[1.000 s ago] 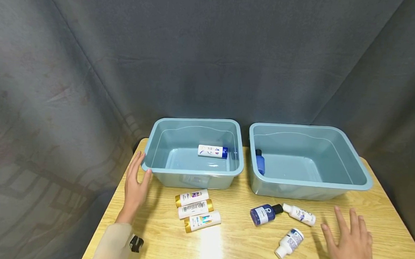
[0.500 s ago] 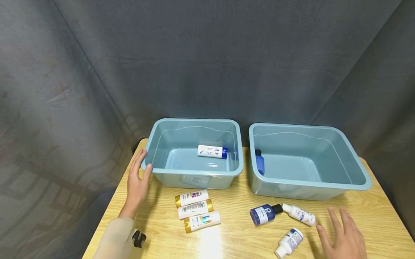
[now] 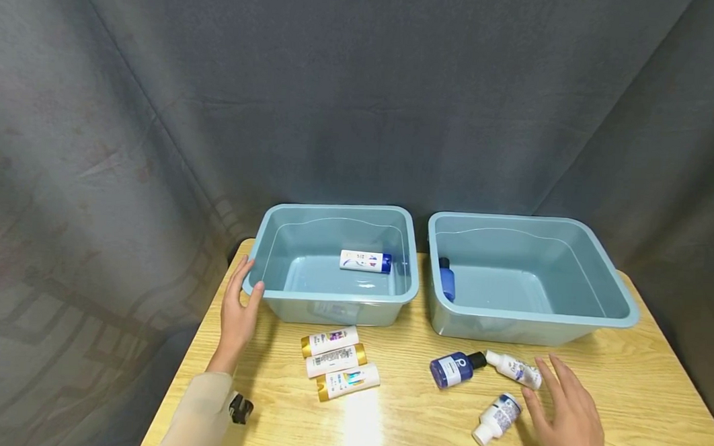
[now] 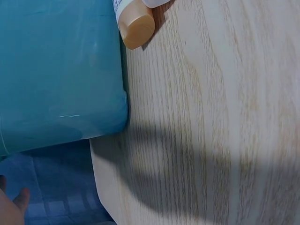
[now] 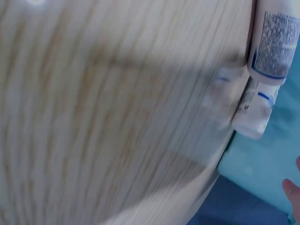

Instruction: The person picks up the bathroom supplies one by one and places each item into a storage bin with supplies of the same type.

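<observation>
The right hand (image 3: 567, 426), open with spread fingers, hovers just right of two small white plastic bottles (image 3: 497, 417) lying on the light wooden counter (image 3: 419, 415), their long axes slanted. The open left hand (image 3: 237, 314) touches the left teal plastic tub (image 3: 257, 282), which holds one white bottle with a blue cap (image 3: 365, 260). The right teal tub (image 3: 622, 311) holds a blue bottle (image 3: 447, 279).

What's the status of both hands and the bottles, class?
Left hand open, touching the left tub corner. Right hand open, holding nothing, reaching at two white bottles. Blue bottle beside them; nothing blocking.
</observation>
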Demonstrator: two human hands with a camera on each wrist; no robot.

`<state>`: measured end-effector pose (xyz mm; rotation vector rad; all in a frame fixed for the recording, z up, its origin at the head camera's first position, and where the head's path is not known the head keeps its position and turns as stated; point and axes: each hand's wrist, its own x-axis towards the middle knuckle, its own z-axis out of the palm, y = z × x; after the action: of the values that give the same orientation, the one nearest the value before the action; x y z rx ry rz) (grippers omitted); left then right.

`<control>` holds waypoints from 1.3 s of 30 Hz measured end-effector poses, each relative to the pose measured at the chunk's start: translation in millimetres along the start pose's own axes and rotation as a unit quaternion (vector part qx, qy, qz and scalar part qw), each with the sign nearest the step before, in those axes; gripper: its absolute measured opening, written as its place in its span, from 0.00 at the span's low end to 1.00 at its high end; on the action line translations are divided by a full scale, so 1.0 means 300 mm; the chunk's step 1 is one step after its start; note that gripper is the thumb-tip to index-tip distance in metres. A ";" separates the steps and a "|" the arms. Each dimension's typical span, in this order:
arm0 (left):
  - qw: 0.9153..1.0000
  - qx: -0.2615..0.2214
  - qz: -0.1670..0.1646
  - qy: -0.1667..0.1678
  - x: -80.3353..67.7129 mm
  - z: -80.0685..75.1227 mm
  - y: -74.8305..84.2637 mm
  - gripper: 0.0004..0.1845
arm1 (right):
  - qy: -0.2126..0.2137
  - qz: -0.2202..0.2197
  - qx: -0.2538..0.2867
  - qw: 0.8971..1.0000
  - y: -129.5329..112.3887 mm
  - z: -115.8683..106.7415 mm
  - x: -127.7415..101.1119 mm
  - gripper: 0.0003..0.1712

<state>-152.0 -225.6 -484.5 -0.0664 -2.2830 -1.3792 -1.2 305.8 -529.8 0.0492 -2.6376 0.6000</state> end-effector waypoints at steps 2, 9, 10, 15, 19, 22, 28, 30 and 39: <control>1.000 -0.007 0.000 0.003 0.000 0.003 -0.005 0.26 | 0.006 -0.013 0.006 1.000 -0.008 0.006 0.001 0.32; 0.999 -0.040 0.003 0.013 -0.008 0.014 -0.014 0.26 | 0.027 -0.068 0.015 0.997 -0.042 0.032 0.002 0.32; 0.999 -0.044 0.004 0.015 -0.009 0.016 -0.015 0.26 | 0.027 -0.074 0.015 0.997 -0.048 0.035 0.003 0.34; 0.999 -0.036 0.005 0.023 -0.013 0.020 -0.018 0.25 | 0.021 -0.089 0.020 0.996 -0.083 0.049 0.008 0.35; 0.999 -0.019 0.006 0.033 -0.014 0.020 -0.021 0.24 | 0.008 -0.092 0.027 0.995 -0.115 0.059 0.012 0.32; 0.999 -0.018 0.007 0.038 -0.012 0.020 -0.025 0.24 | 0.002 -0.097 0.036 0.995 -0.140 0.066 0.016 0.32; 0.999 -0.034 -0.003 0.039 -0.011 0.021 -0.006 0.24 | -0.008 -0.115 0.044 0.992 -0.195 0.080 0.024 0.33; 0.999 -0.038 -0.007 0.037 -0.013 0.018 0.027 0.24 | -0.013 -0.124 0.044 0.991 -0.214 0.088 0.026 0.33; 0.998 -0.049 -0.007 0.037 -0.017 0.011 0.086 0.23 | -0.013 -0.188 0.064 0.980 -0.290 0.147 0.035 0.35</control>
<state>-141.6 -209.0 -466.6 -0.0302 -2.1591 -1.4759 -17.5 209.2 -526.2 0.5834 -2.5140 0.6347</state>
